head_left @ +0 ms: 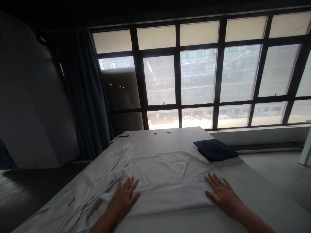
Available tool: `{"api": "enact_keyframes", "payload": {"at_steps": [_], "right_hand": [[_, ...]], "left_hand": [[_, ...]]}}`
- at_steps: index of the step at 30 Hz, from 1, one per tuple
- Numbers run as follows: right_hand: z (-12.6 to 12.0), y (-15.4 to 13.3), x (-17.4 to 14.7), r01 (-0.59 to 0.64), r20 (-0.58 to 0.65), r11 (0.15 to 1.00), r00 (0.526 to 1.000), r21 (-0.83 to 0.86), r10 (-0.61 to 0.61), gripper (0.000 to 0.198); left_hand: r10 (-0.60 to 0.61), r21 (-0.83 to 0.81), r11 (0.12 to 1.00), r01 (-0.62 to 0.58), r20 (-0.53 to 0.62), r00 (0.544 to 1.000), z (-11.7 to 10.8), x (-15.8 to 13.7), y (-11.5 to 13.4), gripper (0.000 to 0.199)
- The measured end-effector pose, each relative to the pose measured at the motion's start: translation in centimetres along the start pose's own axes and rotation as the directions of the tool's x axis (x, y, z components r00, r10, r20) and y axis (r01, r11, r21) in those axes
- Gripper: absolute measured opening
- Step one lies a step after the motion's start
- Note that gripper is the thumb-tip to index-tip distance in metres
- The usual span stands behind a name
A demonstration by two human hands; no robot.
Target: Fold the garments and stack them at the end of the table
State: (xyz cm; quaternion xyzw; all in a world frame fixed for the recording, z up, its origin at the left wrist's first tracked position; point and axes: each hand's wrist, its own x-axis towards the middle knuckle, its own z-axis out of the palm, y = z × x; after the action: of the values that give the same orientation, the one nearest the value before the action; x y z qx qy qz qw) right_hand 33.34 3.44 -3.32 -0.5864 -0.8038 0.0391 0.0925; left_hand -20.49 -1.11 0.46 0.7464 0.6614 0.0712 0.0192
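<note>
A white garment (167, 191), partly folded, lies spread across the white table in front of me; it looks like a shirt or coat, but I cannot tell which. My left hand (123, 197) rests on its left side with the fingers stretched out and the palm down. On the right side of the same garment lies my right hand (222, 195), its fingers spread and flat. Neither hand grips anything. Beside my left hand a crumpled heap of white cloth (89, 181) runs along the table's left edge.
A folded dark navy cloth (215, 149) sits on the table's right side, over something white. Paper with a pen (123, 136) lies at the far left corner. Two round holes (155, 133) mark the far end of the table (179, 137). Windows (198, 77) and a curtain (85, 87) stand beyond.
</note>
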Motion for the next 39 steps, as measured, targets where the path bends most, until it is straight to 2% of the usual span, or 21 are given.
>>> {"api": "enact_keyframes", "payload": {"at_steps": [30,39], "right_hand": [[0.48,0.39,0.07,0.016,-0.016,1.000,1.000,-0.012,-0.016,0.074],[0.74,0.52,0.05,0.033,-0.054,0.999,0.998,-0.006,-0.033,0.071]], "left_hand": [[0.004,-0.005,1.000,-0.004,-0.004,1.000,0.12,0.03,-0.12,0.069],[0.003,0.005,1.000,-0.003,0.001,1.000,-0.20,0.03,0.07,0.069]]}}
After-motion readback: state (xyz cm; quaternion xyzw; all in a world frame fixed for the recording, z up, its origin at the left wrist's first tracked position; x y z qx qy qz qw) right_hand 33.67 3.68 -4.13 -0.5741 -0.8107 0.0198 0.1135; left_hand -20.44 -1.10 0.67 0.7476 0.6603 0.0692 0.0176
